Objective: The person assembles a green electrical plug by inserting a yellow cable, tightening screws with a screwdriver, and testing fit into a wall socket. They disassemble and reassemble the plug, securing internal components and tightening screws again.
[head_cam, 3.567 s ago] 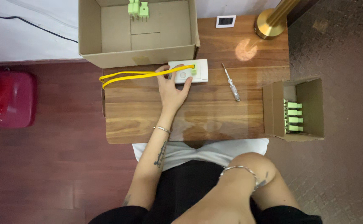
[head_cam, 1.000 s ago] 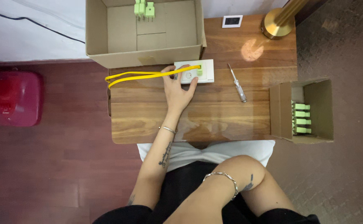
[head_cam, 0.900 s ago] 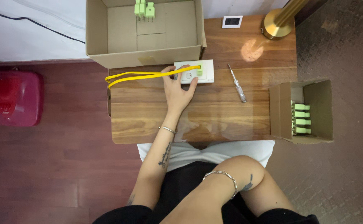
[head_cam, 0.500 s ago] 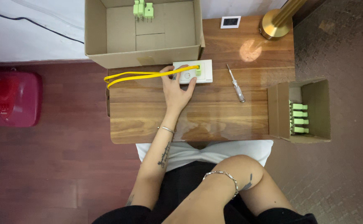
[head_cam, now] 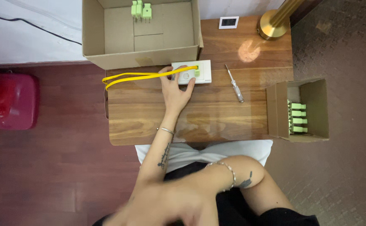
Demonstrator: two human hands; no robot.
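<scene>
Head view: left hand point(head_cam: 175, 88) stays planted, fingers spread flat on the white plate point(head_cam: 192, 72) at upper centre with the yellow cable point(head_cam: 141, 76) running left from it, unchanged; right hand point(head_cam: 166, 209), a blur at bottom edge, grip can't tell.

At the far edge of the desk point(head_cam: 149, 121), toward its left corner, I see a big open cardboard box point(head_cam: 107, 33). It is brown and rectangular, with some light green pieces point(head_cam: 141, 9) standing against its far wall. Hanging off the right edge of the desk there is a smaller brown cardboard box point(head_cam: 317, 104), also open, with a row of green pieces point(head_cam: 298, 117) inside. Near the far edge, to the right of the big box, a small square white label with a dark middle point(head_cam: 228, 22) lies flat.
</scene>
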